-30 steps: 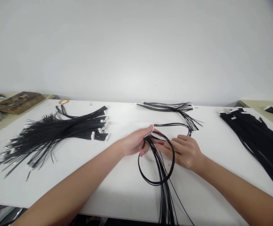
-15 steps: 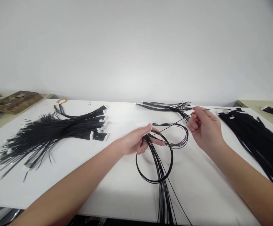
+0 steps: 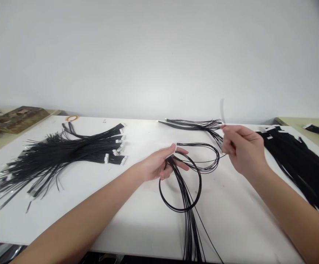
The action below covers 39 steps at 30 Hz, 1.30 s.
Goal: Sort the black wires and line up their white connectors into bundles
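Near the middle, my left hand (image 3: pixel 159 164) pinches a white connector (image 3: pixel 171 151) between thumb and fingers. Black wires (image 3: pixel 185 198) run from it, some in loops to the right, others hanging down over the table's front edge. To the right, my right hand (image 3: pixel 244 146) is closed, thumb and index finger pinching a thin black wire whose end sticks up, blurred, above the fingertips. Just left of that hand, a smaller bundle of black wires (image 3: pixel 198 126) lies on the white table (image 3: pixel 143 209).
A large pile of black wires with white connectors (image 3: pixel 66 150) covers the table's left. More black cables (image 3: pixel 299 161) lie at the right. A worn brown board (image 3: pixel 19 118) and an orange ring (image 3: pixel 72 118) are at the back left, before a pale wall (image 3: pixel 159 58).
My right hand has turned and shifted slightly right. The wire end now points up instead of stretching right, and the wire between the hands hangs lower. My left hand has barely moved.
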Tool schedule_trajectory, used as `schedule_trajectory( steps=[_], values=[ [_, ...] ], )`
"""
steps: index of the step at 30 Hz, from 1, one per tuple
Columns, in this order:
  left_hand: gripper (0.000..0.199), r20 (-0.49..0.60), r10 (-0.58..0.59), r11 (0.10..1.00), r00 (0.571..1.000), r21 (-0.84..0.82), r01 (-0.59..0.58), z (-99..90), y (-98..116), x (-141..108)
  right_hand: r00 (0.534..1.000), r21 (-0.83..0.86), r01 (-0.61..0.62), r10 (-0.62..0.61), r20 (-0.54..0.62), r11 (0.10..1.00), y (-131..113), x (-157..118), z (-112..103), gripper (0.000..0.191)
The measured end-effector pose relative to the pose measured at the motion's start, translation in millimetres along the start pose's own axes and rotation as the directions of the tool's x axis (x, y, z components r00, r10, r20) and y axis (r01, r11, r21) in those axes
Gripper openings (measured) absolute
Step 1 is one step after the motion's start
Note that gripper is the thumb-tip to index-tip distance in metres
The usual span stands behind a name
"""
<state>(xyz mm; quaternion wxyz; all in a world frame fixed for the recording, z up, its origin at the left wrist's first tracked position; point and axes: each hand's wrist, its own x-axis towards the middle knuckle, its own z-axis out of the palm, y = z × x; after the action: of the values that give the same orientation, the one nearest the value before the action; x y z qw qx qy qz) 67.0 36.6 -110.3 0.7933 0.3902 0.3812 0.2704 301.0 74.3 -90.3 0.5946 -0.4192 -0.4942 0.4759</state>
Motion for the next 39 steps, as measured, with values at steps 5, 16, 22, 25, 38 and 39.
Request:
schedule_trajectory(
  steps=[5, 16, 22, 25, 38, 39],
  values=[
    [0.055, -0.004, 0.014, 1.000, 1.000, -0.006, -0.014, -0.5, -0.1, -0.2, 0.897, -0.508, 0.398, -0.207, 0.391, 0.764, -1.7, -28.5, 12.1, 0.008],
    [0.053, 0.003, 0.026, 1.000, 1.000, -0.019, -0.025, -1.5, -1.2, 0.6, 0.865, -0.615, 0.494, -0.275, 0.419, 0.615, 1.6, -33.0, 16.9, 0.015],
    [0.054, 0.007, 0.031, 0.999, 0.999, -0.007, -0.031, -1.3, -1.1, 0.3, 0.879, -0.615, 0.466, -0.251, 0.406, 0.636, 1.2, -33.9, 16.9, 0.015],
    [0.053, 0.010, 0.031, 1.000, 0.999, 0.007, -0.031, -1.5, -0.9, 0.0, 0.894, -0.619, 0.434, -0.230, 0.385, 0.654, 1.2, -33.7, 16.2, 0.015],
    [0.051, 0.006, 0.049, 0.999, 0.999, 0.024, -0.049, -1.7, -2.5, 0.8, 0.921, -0.565, 0.349, -0.161, 0.355, 0.748, 3.2, -32.2, 14.0, 0.014],
    [0.051, 0.007, 0.046, 0.999, 0.999, 0.024, -0.046, -1.7, -2.5, 0.8, 0.919, -0.556, 0.347, -0.156, 0.362, 0.755, 3.4, -32.0, 13.9, 0.014]
  ],
)
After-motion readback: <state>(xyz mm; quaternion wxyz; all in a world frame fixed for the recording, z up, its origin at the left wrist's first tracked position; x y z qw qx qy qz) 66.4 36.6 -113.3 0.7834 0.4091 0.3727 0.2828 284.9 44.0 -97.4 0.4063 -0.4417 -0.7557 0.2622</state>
